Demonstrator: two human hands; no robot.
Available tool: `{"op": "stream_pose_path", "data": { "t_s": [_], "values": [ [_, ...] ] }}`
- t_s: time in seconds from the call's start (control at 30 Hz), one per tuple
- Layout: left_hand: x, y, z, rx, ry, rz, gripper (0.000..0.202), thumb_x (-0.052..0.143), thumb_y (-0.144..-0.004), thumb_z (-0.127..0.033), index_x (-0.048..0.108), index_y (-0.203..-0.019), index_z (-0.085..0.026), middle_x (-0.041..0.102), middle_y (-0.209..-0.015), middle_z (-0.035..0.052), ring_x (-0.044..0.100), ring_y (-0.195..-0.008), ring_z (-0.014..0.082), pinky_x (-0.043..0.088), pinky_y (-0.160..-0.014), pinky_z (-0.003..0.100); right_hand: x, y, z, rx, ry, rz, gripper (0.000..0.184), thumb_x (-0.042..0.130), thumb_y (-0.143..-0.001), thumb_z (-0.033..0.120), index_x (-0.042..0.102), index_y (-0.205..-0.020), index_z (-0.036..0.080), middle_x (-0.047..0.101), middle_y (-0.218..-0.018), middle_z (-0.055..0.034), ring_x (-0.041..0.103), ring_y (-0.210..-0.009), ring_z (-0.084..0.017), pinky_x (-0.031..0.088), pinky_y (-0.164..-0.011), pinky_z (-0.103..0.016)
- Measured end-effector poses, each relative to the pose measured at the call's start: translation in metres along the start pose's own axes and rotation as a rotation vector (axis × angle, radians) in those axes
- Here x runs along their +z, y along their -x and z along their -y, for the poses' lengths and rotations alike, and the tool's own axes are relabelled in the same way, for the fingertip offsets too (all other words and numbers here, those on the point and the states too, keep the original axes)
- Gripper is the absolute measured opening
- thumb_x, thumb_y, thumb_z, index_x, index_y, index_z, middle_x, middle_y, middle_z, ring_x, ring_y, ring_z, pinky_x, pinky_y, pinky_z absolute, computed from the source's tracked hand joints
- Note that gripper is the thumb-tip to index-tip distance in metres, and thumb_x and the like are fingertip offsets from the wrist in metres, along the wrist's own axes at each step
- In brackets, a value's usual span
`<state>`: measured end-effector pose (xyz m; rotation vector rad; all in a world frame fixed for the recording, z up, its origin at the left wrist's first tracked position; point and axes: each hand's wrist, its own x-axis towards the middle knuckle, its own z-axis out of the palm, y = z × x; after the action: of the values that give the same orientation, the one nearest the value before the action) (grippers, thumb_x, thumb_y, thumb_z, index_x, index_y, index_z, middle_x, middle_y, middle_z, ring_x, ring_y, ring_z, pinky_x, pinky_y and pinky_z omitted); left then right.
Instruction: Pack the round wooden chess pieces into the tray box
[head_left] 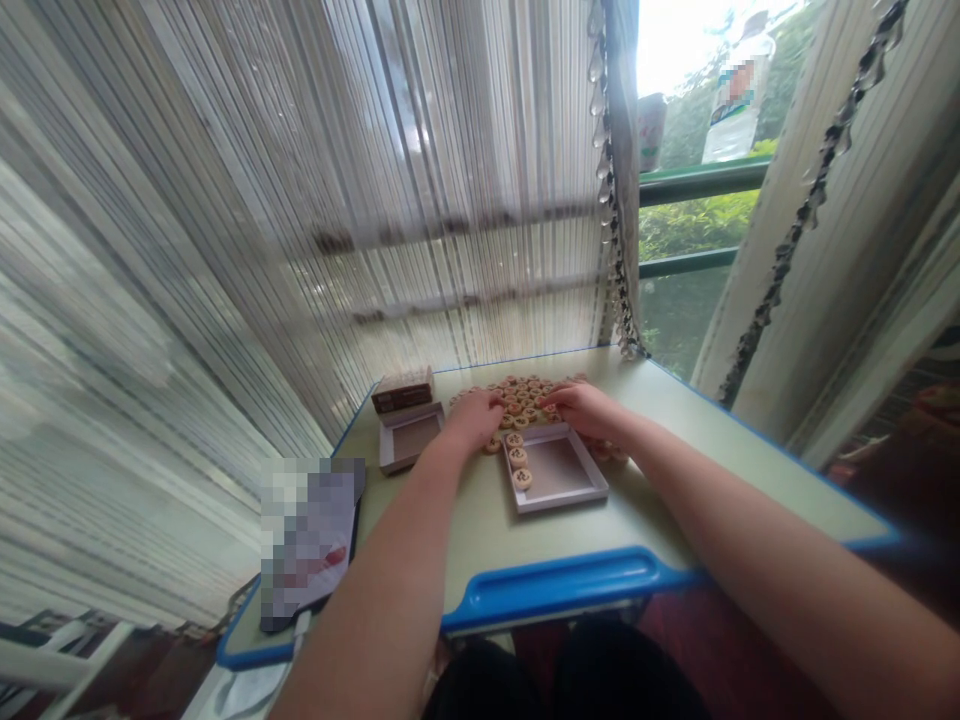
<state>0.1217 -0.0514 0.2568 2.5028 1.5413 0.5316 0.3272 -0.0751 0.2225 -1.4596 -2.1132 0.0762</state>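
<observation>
Many round wooden Chinese chess pieces [517,390] lie in a loose heap toward the back of the table, with dark markings on their tops. My left hand [478,415] is at the heap's left side, its fingers curled down; what lies under the fingertips is hidden. From the right, my right hand [586,404] reaches in with its fingers stretched out over the pieces, the tips touching or just above them. In front of both hands sits a shallow white-rimmed box tray [564,502]. A column of three chess pieces [517,456] stands along its left wall.
Left of the heap are another shallow box part [405,463] and a brown box [405,388]. A dark-edged tablet or phone [330,540] lies at the table's left edge. The table [480,545] has a blue rim. String curtains [450,150] hang behind it, and a bottle [739,95] stands by the window.
</observation>
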Motion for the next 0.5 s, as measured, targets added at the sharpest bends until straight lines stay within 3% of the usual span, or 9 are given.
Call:
{"op": "stream_pose_path", "data": {
  "t_s": [0.1, 0.17, 0.23, 0.33, 0.4, 0.5],
  "values": [
    [0.0, 0.001, -0.001, 0.022, -0.03, 0.065, 0.037, 0.047, -0.072, -0.01, 0.07, -0.098, -0.023, 0.068, -0.104, 0.0039, 0.059, -0.101, 0.0194, 0.042, -0.091, 0.027, 0.004, -0.002, 0.004, -0.048, 0.009, 0.049, 0.038, 0.046, -0.078, 0.011, 0.067, -0.107, 0.023, 0.065, -0.112, -0.0013, 0.052, -0.111, -0.019, 0.037, -0.099, -0.03],
    [-0.002, 0.002, -0.001, 0.004, -0.048, 0.083, 0.043, 0.048, -0.068, -0.005, 0.069, -0.1, -0.024, 0.067, -0.107, 0.0041, 0.059, -0.102, 0.0196, 0.042, -0.091, 0.027, 0.002, -0.003, 0.004, 0.032, -0.032, 0.069, 0.038, 0.044, -0.079, 0.012, 0.066, -0.108, 0.024, 0.065, -0.11, -0.0011, 0.054, -0.108, -0.018, 0.04, -0.095, -0.028],
    [-0.003, 0.002, -0.001, -0.022, -0.08, 0.067, 0.045, 0.048, -0.067, -0.004, 0.068, -0.103, -0.024, 0.066, -0.109, 0.0057, 0.058, -0.104, 0.0209, 0.042, -0.091, 0.029, -0.002, -0.004, 0.001, 0.161, -0.073, -0.008, 0.039, 0.039, -0.083, 0.014, 0.063, -0.112, 0.022, 0.065, -0.111, -0.0019, 0.057, -0.103, -0.016, 0.043, -0.09, -0.025],
    [-0.002, 0.002, 0.0, -0.041, -0.144, 0.043, 0.042, 0.046, -0.074, -0.009, 0.065, -0.109, -0.023, 0.064, -0.112, 0.0085, 0.057, -0.107, 0.0226, 0.042, -0.092, 0.031, -0.01, -0.003, -0.008, 0.349, 0.05, -0.097, 0.041, 0.031, -0.089, 0.02, 0.053, -0.123, 0.018, 0.059, -0.121, -0.0074, 0.055, -0.108, -0.018, 0.041, -0.091, -0.027],
    [0.001, 0.002, 0.001, -0.03, -0.174, 0.054, 0.036, 0.042, -0.081, -0.017, 0.063, -0.11, -0.021, 0.063, -0.115, 0.0101, 0.056, -0.107, 0.0231, 0.042, -0.092, 0.033, -0.011, -0.002, -0.015, 0.43, 0.164, -0.042, 0.04, 0.033, -0.09, 0.024, 0.052, -0.123, 0.015, 0.056, -0.123, -0.0133, 0.052, -0.112, -0.023, 0.039, -0.093, -0.032],
    [0.005, 0.001, 0.002, -0.002, -0.181, 0.081, 0.037, 0.034, -0.088, -0.033, 0.061, -0.108, -0.018, 0.062, -0.114, 0.0122, 0.057, -0.105, 0.0245, 0.043, -0.089, 0.035, -0.008, -0.001, -0.019, 0.44, 0.202, 0.077, 0.036, 0.038, -0.089, 0.028, 0.057, -0.116, 0.014, 0.058, -0.119, -0.0168, 0.052, -0.111, -0.026, 0.039, -0.091, -0.034]
  ]
}}
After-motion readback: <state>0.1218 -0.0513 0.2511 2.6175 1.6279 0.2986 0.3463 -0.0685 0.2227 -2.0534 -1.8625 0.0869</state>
